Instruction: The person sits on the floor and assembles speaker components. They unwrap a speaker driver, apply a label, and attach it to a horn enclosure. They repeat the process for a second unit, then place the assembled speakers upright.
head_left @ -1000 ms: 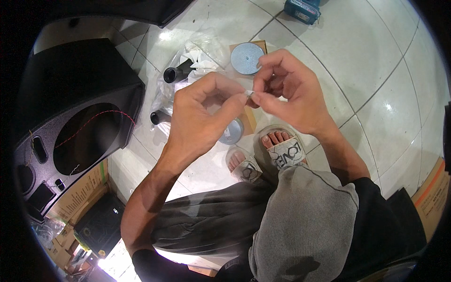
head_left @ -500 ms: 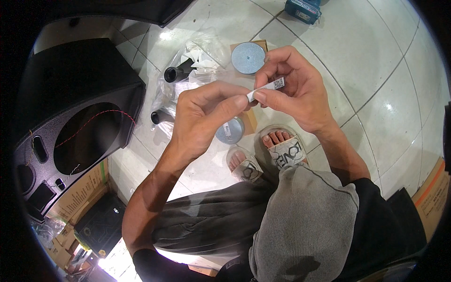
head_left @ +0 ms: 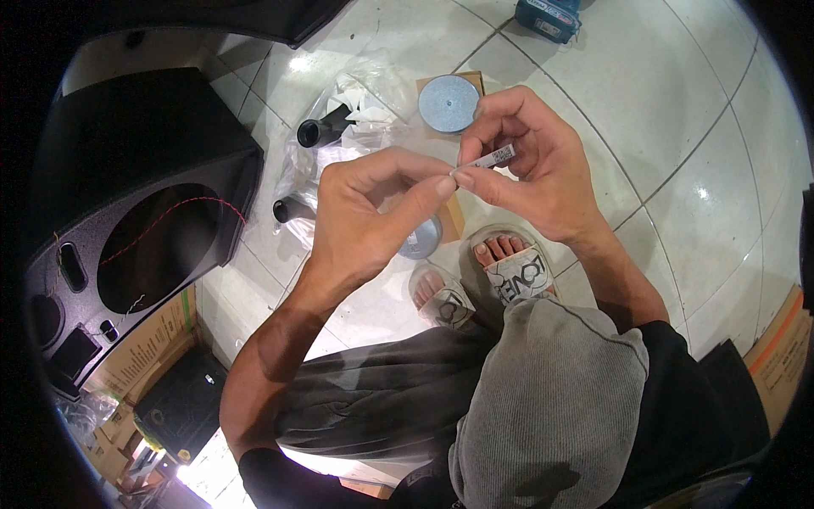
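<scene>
A small white label strip (head_left: 502, 155) with a black square code is pinched in front of me. My right hand (head_left: 543, 170) grips it between thumb and curled fingers, its coded end sticking out past them. My left hand (head_left: 360, 216) pinches the strip's other end, thumb and index finger pressed together; that end is mostly hidden. The fingertips of both hands meet. Beyond them a round grey disc (head_left: 448, 103) lies on a piece of cardboard. A second grey disc (head_left: 422, 241), partly covered by my left hand, bears a small white sticker.
A large black speaker cabinet (head_left: 153, 114) with open cutouts and a loose red wire (head_left: 170, 215) stands at left. Two black tubes (head_left: 315, 133) lie among clear plastic wrap (head_left: 365, 72). A teal tool part (head_left: 549, 20) sits on the tiles. Cardboard boxes (head_left: 148, 343) are at lower left.
The label has tilted, so its face shows narrower. My left thumb has slid slightly right and up over the strip's pale end, which was visible before.
</scene>
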Available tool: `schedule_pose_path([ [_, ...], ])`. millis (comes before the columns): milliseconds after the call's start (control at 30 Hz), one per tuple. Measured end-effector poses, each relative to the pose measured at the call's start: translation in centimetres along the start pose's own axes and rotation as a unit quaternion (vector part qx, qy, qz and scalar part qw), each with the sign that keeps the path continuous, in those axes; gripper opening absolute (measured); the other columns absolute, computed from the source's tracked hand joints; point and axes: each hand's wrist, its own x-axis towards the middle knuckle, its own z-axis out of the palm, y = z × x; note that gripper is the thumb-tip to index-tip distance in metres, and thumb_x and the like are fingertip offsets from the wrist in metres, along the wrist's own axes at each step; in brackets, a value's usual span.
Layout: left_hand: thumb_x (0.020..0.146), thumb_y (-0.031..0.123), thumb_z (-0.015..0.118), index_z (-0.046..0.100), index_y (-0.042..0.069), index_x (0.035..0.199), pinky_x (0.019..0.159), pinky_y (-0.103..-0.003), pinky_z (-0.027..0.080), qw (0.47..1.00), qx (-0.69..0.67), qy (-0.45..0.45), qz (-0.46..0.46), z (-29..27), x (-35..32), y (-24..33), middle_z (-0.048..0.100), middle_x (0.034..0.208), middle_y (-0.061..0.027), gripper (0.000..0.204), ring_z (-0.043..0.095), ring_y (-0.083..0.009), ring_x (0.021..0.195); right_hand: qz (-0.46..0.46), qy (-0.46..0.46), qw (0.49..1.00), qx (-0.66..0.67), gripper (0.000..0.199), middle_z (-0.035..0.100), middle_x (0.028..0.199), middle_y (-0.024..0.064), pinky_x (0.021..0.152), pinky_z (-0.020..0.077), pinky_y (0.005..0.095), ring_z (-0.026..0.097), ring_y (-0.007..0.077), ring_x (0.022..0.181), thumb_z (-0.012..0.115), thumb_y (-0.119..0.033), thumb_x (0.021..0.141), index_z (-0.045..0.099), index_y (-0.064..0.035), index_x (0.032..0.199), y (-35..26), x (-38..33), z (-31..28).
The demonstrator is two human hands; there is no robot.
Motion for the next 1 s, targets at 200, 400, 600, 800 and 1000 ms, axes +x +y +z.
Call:
schedule_pose_path([
  [200, 0.090, 0.012, 0.071, 0.073, -0.001, 0.098, 0.078, -0.029, 0.052, 0.999, 0.030, 0.005, 0.026, -0.02, -0.11, -0.14, 0.073, 0.086, -0.0084, 0.016, 0.066, -0.0117, 0.082, -0.011, -0.006, 1.000, -0.013, 0.048, 0.064, 0.094, 0.0056, 0.076, 0.0507, 0.0264, 0.062, 0.0116, 0.088, 0.076, 0.000, 0.081, 0.050, -0.0046, 0.122, -0.08, -0.13, 0.10],
  [400, 0.091, 0.013, 0.071, 0.072, -0.002, 0.100, 0.078, -0.030, 0.054, 0.999, 0.008, -0.003, 0.033, 0.17, -0.22, -0.21, 0.072, 0.088, -0.0093, 0.017, 0.067, -0.0126, 0.083, -0.034, -0.009, 0.999, -0.016, 0.047, 0.064, 0.094, 0.0050, 0.076, 0.0507, 0.0268, 0.062, 0.0116, 0.088, 0.075, 0.002, 0.081, 0.051, -0.0041, 0.121, -0.08, -0.18, 0.08],
  [600, 0.093, 0.013, 0.069, 0.070, -0.001, 0.102, 0.079, -0.032, 0.055, 0.999, -0.028, -0.024, 0.018, 0.22, -0.30, -0.08, 0.072, 0.088, -0.0095, 0.017, 0.067, -0.0130, 0.084, -0.040, -0.014, 0.999, -0.016, 0.046, 0.063, 0.094, 0.0047, 0.077, 0.0507, 0.0276, 0.061, 0.0118, 0.088, 0.075, 0.002, 0.081, 0.051, -0.0041, 0.120, -0.23, -0.28, 0.03],
  [800, 0.093, 0.010, 0.069, 0.066, -0.003, 0.102, 0.073, -0.029, 0.056, 0.998, -0.049, -0.038, 0.025, 0.38, -0.09, -0.44, 0.070, 0.087, -0.0110, 0.016, 0.068, -0.0140, 0.078, -0.034, -0.025, 0.998, -0.047, 0.046, 0.064, 0.096, 0.0055, 0.076, 0.0514, 0.0275, 0.063, 0.0126, 0.090, 0.074, 0.003, 0.082, 0.051, -0.0054, 0.121, -0.54, -0.42, -0.33],
  [1000, 0.093, 0.010, 0.068, 0.067, -0.002, 0.101, 0.080, -0.030, 0.054, 0.998, -0.060, -0.022, 0.004, 0.73, -0.03, -0.88, 0.071, 0.090, -0.0094, 0.014, 0.067, -0.0130, 0.083, -0.022, -0.021, 0.998, -0.047, 0.044, 0.065, 0.096, 0.0071, 0.075, 0.0539, 0.0279, 0.065, 0.0144, 0.092, 0.073, 0.002, 0.084, 0.051, -0.0051, 0.122, -0.54, -0.53, -0.60],
])
